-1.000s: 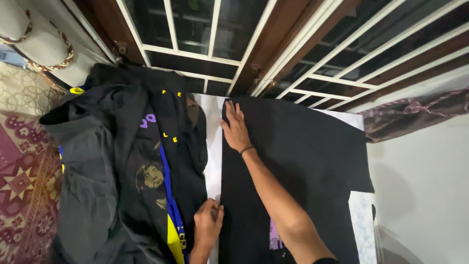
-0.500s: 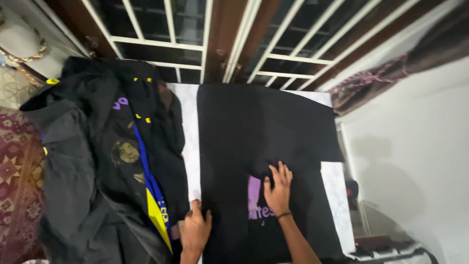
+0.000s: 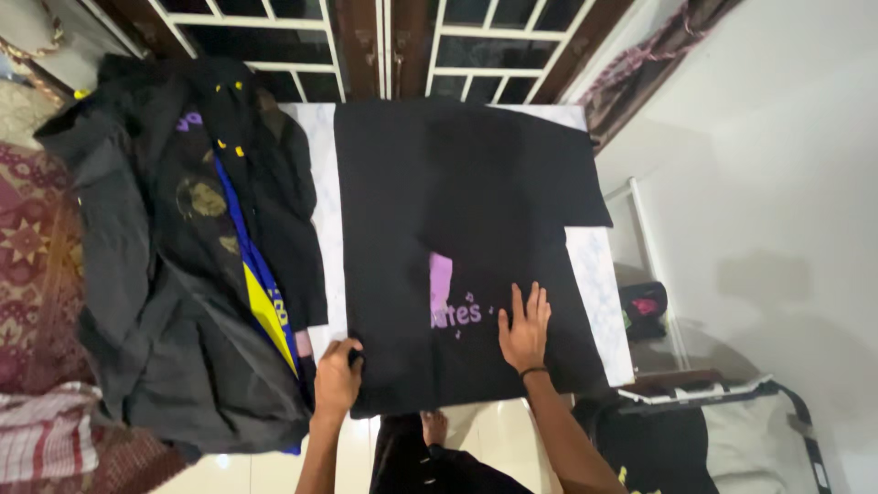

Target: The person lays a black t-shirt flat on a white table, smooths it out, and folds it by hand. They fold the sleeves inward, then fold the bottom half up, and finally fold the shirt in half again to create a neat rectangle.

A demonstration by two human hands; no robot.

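A black t-shirt [image 3: 457, 201] with a purple print lies flat on a white table [image 3: 599, 274], one side folded over. My left hand [image 3: 337, 377] pinches the shirt's near left corner at the table's front edge. Flat on the cloth, fingers spread, my right hand [image 3: 525, 327] presses down just right of the purple print, near the shirt's lower edge. A dark band circles that wrist.
A heap of dark clothes [image 3: 183, 247] with a blue and yellow piece fills the left side. A barred window [image 3: 384, 46] is behind the table. A patterned red cloth [image 3: 37, 265] lies far left. A bag [image 3: 713, 439] and small items sit at lower right.
The view has pulled back and down. My right hand came from the shirt's far top edge to its lower part. My left hand shifted to the shirt's near left corner.
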